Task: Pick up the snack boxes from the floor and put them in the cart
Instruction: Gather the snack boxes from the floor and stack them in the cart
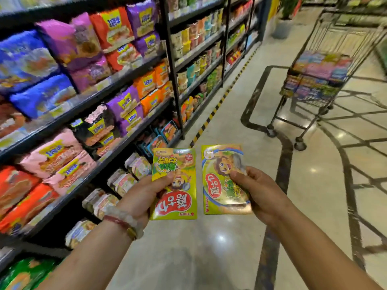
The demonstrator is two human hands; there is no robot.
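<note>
Two flat yellow-green snack boxes with cartoon prints are held up side by side in front of me. My left hand (144,195) grips the left snack box (178,197) by its left edge, thumb on its face. My right hand (259,191) grips the right snack box (219,181) by its right edge. The wire shopping cart (343,32) stands ahead at the upper right, some way off, with several colourful snack boxes stacked inside it.
Black shelving (117,80) packed with noodle packs and cup noodles runs along my left. A yellow-black hazard strip (217,105) marks the floor at its foot. The glossy tiled floor (230,237) stretches between me and the cart.
</note>
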